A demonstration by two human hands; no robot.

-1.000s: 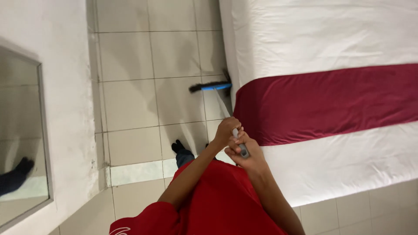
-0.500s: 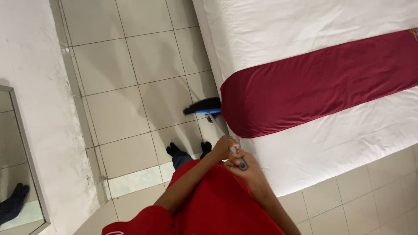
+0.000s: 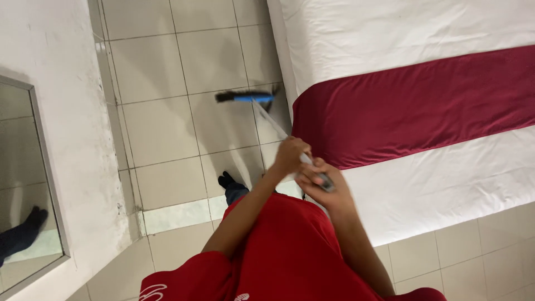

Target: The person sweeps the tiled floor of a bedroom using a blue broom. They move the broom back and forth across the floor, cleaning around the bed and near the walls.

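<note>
**Head view: two hands gripped a broom handle beside a bed**

The head camera looked down past a red short-sleeved shirt [image 3: 290, 251] at the person's own arms. The left hand [image 3: 290, 157] was clenched around the pale, slim handle of a broom [image 3: 273, 120], lower on the shaft. The right hand [image 3: 323, 187] was wrapped around the handle's dark upper end, just beside the left. The handle slanted away to a blue broom head with dark bristles [image 3: 245, 98], which rested on the beige tiled floor [image 3: 167, 128] close to the bed's edge. To the right lay a bed with a white sheet [image 3: 401, 33] crossed by a dark red fabric band [image 3: 412, 111]. A framed mirror [image 3: 25, 184] leaned on the white wall at left. One dark-socked foot [image 3: 227, 181] stood on the tiles.
</note>
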